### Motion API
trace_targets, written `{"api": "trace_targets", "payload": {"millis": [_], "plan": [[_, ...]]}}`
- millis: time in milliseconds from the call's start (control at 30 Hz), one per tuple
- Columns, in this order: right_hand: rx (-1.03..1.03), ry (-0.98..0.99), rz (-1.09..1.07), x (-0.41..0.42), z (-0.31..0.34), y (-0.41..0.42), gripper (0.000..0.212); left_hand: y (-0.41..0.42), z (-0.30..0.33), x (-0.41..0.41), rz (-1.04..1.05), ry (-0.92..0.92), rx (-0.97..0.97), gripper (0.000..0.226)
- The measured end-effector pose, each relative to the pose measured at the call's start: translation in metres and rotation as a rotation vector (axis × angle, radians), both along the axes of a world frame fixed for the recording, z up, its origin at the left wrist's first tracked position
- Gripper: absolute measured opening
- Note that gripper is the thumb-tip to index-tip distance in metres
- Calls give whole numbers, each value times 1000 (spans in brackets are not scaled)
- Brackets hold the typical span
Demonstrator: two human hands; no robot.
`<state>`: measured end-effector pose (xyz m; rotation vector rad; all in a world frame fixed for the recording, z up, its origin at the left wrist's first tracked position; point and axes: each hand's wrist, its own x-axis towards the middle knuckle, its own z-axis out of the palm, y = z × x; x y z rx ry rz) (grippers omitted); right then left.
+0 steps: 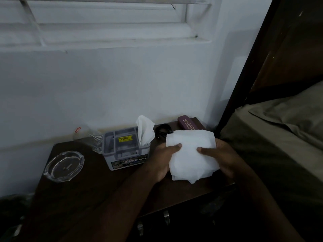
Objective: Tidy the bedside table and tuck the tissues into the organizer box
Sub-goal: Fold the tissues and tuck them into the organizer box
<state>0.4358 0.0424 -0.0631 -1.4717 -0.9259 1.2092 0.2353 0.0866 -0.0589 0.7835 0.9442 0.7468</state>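
A stack of white tissues (190, 154) is held above the right part of the dark wooden bedside table (87, 186). My left hand (162, 159) grips its left edge with the thumb on top, and my right hand (222, 158) grips its right edge the same way. To the left stands the white and grey organizer box (125, 154) with a yellow price sticker. One crumpled tissue (145, 130) sticks upright out of the box's right compartment.
A glass ashtray (63, 165) lies at the table's left. A clear glass tumbler (87, 137) stands behind the box. A black coiled cable (163, 130) and a maroon spectacle case (187, 124) sit at the back right. The bed (279, 128) borders the table's right.
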Motion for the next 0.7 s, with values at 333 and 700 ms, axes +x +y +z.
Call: {"api": "trace_targets", "payload": {"millis": [333,700], "plan": [[69,-74,-54,-11,0,-2,53,-5,-2,1,-62,-14,29,33],[-69,124,110,-2,0,-6,50,-5,1,-7,-81,84,-11,23]]}}
